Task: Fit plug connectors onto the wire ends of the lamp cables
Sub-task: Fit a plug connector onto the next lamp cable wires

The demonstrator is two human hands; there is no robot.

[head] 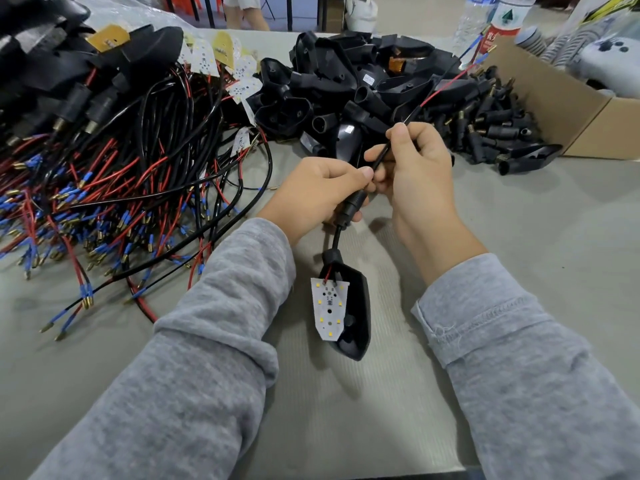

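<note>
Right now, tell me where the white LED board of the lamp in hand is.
In the head view, the white LED board hangs low at centre, against its black lamp housing, below the left hand and between the grey sleeves.

Even, soft overhead light is filling the scene, bright enough that nothing is sinking into darkness. The hands are casting faint, diffuse shadows on the grey table (519, 209), and the black housings (349, 95) are catching small glossy highlights. The wide lens is bending the edges, stretching the sleeves (194, 341) at the bottom. The bottles (485, 19) and far background are looking slightly soft.
</note>
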